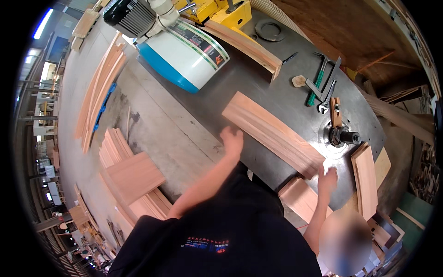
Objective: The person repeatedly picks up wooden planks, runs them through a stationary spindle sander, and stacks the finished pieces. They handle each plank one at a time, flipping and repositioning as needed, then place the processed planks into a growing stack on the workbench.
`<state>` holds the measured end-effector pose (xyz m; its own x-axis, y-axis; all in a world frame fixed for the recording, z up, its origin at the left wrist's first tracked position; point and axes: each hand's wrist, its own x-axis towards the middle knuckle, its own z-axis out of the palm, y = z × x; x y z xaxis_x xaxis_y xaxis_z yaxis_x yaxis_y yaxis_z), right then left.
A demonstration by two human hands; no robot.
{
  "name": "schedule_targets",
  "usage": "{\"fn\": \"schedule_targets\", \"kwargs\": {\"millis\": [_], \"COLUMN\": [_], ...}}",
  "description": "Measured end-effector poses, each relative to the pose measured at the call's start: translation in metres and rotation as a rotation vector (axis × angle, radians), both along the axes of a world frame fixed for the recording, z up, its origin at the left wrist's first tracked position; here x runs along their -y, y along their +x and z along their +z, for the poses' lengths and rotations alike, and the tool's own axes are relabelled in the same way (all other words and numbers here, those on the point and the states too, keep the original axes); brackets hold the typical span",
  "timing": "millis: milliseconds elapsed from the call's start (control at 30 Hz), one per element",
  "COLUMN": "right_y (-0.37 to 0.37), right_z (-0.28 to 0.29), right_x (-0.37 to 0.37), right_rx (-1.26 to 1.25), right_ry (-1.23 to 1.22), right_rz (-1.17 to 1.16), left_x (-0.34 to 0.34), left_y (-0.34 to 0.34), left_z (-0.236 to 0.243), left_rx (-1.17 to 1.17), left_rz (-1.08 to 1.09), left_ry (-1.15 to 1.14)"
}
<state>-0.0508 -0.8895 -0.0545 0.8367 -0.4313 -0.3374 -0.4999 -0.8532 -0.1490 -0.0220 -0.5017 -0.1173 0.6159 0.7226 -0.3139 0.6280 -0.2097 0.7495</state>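
Observation:
A moulded wooden board (pixel 274 138) lies slantwise on the dark metal machine table (pixel 203 108). My left hand (pixel 232 141) is at its near long edge, close to the left end, with the fingers bent and apart. By the board's right end is my right hand (pixel 327 182), slightly smeared, its fingers spread. Whether either hand touches the board I cannot tell; neither is wrapped round it. Just beyond my right hand a black spindle (pixel 346 136) rises from a round plate in the table.
A hammer (pixel 317 81), an adjustable wrench (pixel 325 104) and a metal ring (pixel 271 31) lie on the table. At the back stands a white-and-blue machine housing (pixel 184 55) with a motor. A curved wooden piece (pixel 364 180) leans at right. Stacked boards (pixel 134 177) sit at left.

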Motion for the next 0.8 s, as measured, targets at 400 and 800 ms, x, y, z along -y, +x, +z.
{"fn": "schedule_targets", "kwargs": {"millis": [400, 800], "right_y": [0.042, 0.123], "right_z": [-0.006, -0.019], "right_x": [-0.058, -0.157], "right_rx": [-0.22, -0.168], "right_ry": [0.132, 0.186], "right_rz": [-0.047, -0.062], "left_x": [0.042, -0.054], "left_y": [0.083, 0.177], "left_z": [-0.01, 0.008], "left_rx": [0.009, -0.191], "left_rz": [-0.234, -0.201], "left_ry": [0.214, -0.02]}}
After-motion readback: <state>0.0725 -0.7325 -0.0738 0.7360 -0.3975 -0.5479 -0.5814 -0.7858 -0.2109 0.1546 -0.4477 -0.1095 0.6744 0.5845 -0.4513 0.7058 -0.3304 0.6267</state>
